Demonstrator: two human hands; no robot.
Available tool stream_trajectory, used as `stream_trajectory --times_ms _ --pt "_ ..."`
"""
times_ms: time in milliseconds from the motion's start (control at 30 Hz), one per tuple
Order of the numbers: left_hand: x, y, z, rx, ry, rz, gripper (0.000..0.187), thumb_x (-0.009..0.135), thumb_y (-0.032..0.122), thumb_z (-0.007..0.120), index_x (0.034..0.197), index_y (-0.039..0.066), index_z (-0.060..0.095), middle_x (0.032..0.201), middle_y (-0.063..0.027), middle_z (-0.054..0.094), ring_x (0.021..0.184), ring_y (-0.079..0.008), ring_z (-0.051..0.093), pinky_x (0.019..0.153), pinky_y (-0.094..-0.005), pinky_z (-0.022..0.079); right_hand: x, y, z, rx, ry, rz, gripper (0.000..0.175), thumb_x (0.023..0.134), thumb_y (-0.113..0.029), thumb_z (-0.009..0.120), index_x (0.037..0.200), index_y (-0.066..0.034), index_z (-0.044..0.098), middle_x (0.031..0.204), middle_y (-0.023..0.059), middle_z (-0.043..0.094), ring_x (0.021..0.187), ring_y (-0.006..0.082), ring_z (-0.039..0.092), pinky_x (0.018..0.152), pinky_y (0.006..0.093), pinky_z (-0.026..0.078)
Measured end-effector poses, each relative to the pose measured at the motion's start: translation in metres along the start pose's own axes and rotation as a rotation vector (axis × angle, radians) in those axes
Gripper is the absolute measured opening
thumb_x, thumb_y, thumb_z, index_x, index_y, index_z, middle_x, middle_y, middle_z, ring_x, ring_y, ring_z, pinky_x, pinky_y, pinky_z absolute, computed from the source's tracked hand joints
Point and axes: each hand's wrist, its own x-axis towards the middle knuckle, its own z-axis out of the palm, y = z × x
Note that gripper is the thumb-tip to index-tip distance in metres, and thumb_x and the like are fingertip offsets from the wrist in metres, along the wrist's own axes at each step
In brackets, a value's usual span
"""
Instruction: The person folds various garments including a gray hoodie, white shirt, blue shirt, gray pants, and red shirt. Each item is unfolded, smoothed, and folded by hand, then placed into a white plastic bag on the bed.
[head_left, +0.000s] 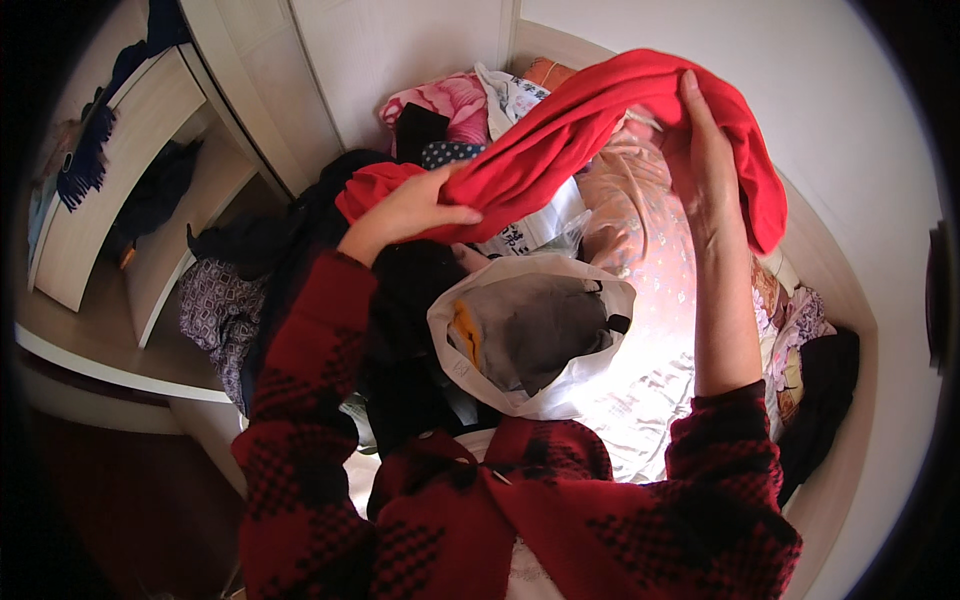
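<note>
A long red cloth, gathered lengthwise in loose folds, stretches between my two hands above the bed. My left hand grips it near its left end, thumb on the near side. At the upper right my right hand holds the other part with the thumb up, and the cloth's end hangs down past my wrist. Below the red cloth, close to my chest, stands a white bag with its mouth open upward. Folded grey cloth and a strip of yellow lie inside it.
Peach patterned bedding covers the bed. A pink floral bundle and a white printed bag lie at the back. Dark garments pile up on the left beside open wooden shelves. A black cloth hangs at the right edge.
</note>
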Motion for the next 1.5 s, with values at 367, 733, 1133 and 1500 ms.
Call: stream_trajectory --times_ms 367,733,1133,1500 --pt "0.041 -0.029 -0.019 0.154 0.436 0.110 0.031 0.094 0.031 0.059 0.092 0.000 0.061 0.081 -0.0252 0.059 0.077 -0.0411 0.060 0.067 -0.0406 0.047 0.060 -0.053 -0.114 0.006 0.308 -0.279 0.025 0.097 -0.019 0.061 0.105 0.0050 0.062 0.097 0.0116 0.068 0.086 0.0258 0.067 0.086 0.0436 0.059" --pt "0.061 0.067 -0.085 0.117 0.216 0.119 0.029 0.090 0.026 0.067 0.099 -0.002 0.064 0.085 -0.0084 0.068 0.079 -0.0129 0.059 0.074 -0.0286 0.048 0.082 -0.059 -0.213 0.205 0.390 -0.245 0.023 0.099 -0.016 0.057 0.112 0.0026 0.056 0.115 0.0131 0.064 0.109 0.0259 0.062 0.101 0.0468 0.051" --pt "0.026 -0.072 -0.101 0.491 0.606 -0.023 0.025 0.088 0.026 0.064 0.097 0.003 0.066 0.086 -0.0150 0.066 0.082 -0.0302 0.064 0.075 -0.0389 0.049 0.085 -0.083 -0.258 -0.059 0.313 -0.406 0.030 0.097 -0.019 0.061 0.113 0.0063 0.059 0.112 0.0126 0.066 0.109 0.0220 0.060 0.105 0.0405 0.048" --pt "0.059 0.062 -0.125 0.029 0.497 0.147 0.027 0.096 0.028 0.061 0.094 0.002 0.065 0.085 0.0015 0.062 0.078 -0.0064 0.054 0.074 -0.0215 0.044 0.089 -0.078 -0.359 0.113 0.439 -0.107 0.034 0.101 -0.028 0.054 0.126 -0.0055 0.056 0.121 0.0131 0.063 0.109 0.0243 0.062 0.099 0.0428 0.050"
